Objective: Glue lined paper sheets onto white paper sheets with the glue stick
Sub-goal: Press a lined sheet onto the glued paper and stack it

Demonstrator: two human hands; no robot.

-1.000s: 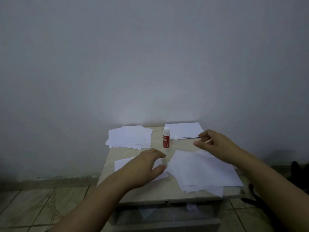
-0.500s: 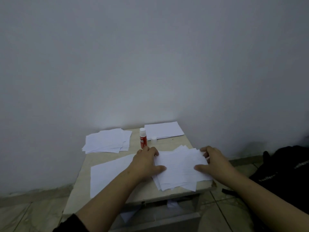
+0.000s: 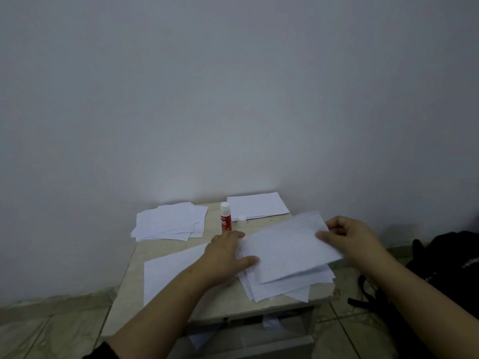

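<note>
Leftmost, a white sheet (image 3: 171, 270) lies flat as the base. Next, the left hand (image 3: 225, 252), fingers nearly straight, presses the lined pile (image 3: 282, 283), probably steadying it. Rightward, the right hand (image 3: 347, 237) pinches the top lined sheet (image 3: 287, 247), its edge between thumb and curled fingers, raised off the pile. The glue stick (image 3: 225, 216) stands uncapped behind.

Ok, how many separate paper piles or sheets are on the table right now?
4: far-left pile, far-right stack, near-left single sheet, near-right pile under both hands. Sheets within piles can't be counted.
</note>
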